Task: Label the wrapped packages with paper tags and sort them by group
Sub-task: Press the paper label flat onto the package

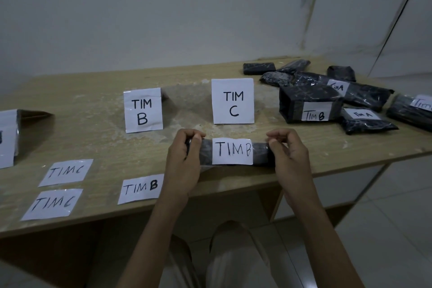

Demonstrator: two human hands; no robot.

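Near the front edge of the wooden table (98, 110), the person holds a dark wrapped package (261, 152) lying sideways. The left hand (184, 159) curls round one end and the right hand (289, 152) pinches the other. A white paper tag (232, 151) reading TIM B covers its middle. Just behind stand two folded signs, the TIM B sign (143, 110) and the TIM C sign (233, 100). To the left lie the upper TIM C tag (66, 172), the lower TIM C tag (53, 203) and a loose TIM B tag (141, 188). A heap of packages (327, 91), some tagged, sits far right.
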